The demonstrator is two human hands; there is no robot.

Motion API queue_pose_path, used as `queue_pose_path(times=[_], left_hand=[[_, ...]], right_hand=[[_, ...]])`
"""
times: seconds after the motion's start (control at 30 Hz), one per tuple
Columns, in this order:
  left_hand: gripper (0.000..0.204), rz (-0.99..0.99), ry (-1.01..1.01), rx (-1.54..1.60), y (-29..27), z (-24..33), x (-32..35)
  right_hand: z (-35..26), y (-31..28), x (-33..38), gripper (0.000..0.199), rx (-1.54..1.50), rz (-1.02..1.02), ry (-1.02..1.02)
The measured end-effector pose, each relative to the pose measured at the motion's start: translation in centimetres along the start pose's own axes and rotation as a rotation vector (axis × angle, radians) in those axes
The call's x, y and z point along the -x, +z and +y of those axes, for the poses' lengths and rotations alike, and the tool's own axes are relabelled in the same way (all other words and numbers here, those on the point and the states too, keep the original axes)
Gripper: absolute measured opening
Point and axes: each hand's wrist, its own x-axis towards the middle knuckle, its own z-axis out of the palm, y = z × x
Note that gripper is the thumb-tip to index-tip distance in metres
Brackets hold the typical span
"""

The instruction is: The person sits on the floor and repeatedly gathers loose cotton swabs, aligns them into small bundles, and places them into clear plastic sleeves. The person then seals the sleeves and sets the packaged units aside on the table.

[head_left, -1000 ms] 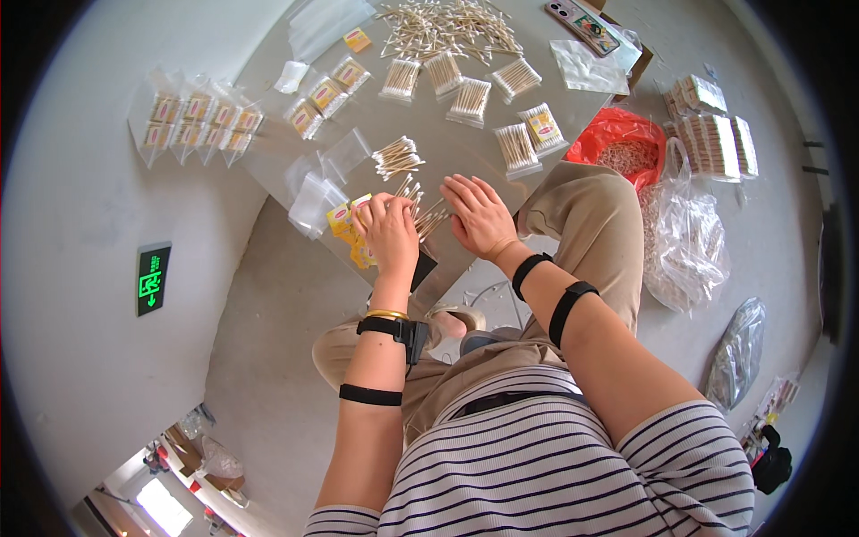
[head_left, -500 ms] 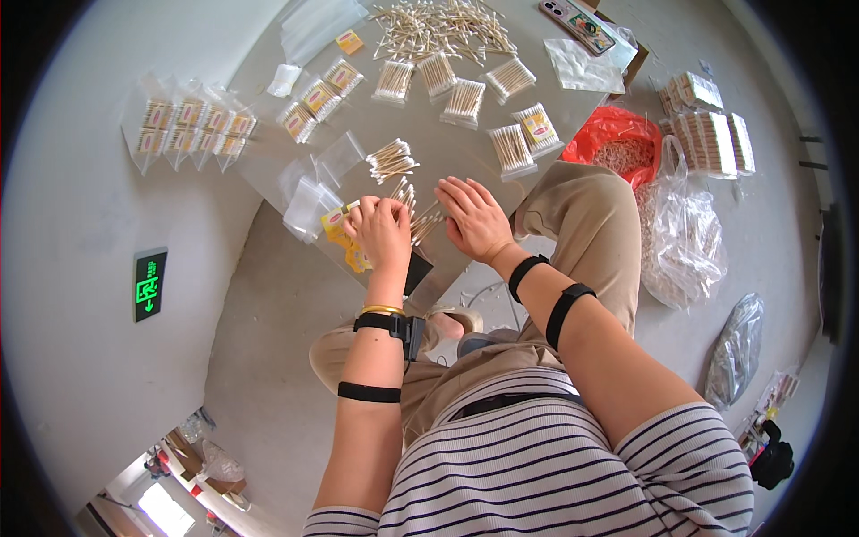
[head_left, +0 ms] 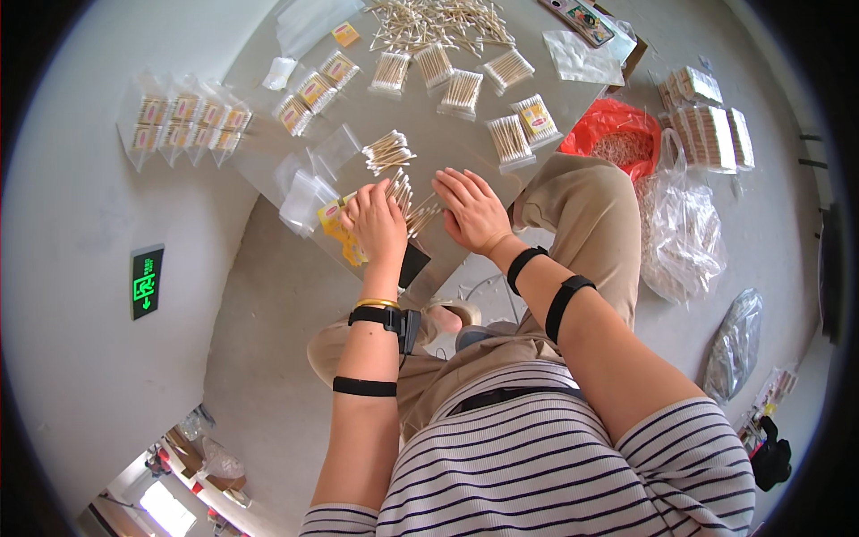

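Far left on the grey surface (head_left: 295,161): a row of filled clear packets (head_left: 183,121) with yellow cards, lying flat side by side; next right, empty clear bags (head_left: 309,183) near the surface's edge; left hand (head_left: 378,224) rests over a clear bag with a yellow card (head_left: 338,228), fingers curled down on it, grip looks closed on the bag but exact pinch is hidden under the hand; loose cotton swabs (head_left: 404,199) lie in a small fanned bunch just between the two hands, touching the left fingertips; another small swab bundle (head_left: 386,150) sits just above, apart from both hands; right hand (head_left: 472,210) lies flat, palm down, fingers spread and holding nothing, just beside the swabs; further up, several packed swab bundles (head_left: 461,89) and a loose pile of swabs (head_left: 443,20) at the far edge; right of the knee, a red bag (head_left: 617,130) of swabs on the floor, then a big clear plastic bag (head_left: 684,233) and stacked packs (head_left: 707,134).
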Motion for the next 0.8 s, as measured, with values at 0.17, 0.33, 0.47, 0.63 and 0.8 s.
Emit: queue_pose_path(times=[0.17,0.33,0.47,0.63,0.8], left_hand=[[0.035,-0.061,0.035,0.046,-0.3,0.7,0.2],[0.04,-0.106,0.065,0.106,-0.9,1.1,1.5],[0.051,-0.06,0.124,0.114,-1.5,1.1,3.4],[0.076,-0.198,0.185,0.022,-1.4,2.5,7.2],[0.087,-0.264,0.139,-0.024,-0.1,2.9,7.8]], right_hand=[[0.2,0.2,0.0,0.056,0.019,0.0,0.003],[0.2,0.3,0.1,0.057,0.018,-0.003,0.002],[0.2,0.3,0.1,0.057,0.012,-0.008,0.006],[0.3,0.3,0.2,0.057,0.005,-0.01,0.007],[0.2,0.2,0.1,0.057,-0.007,-0.017,0.012]])
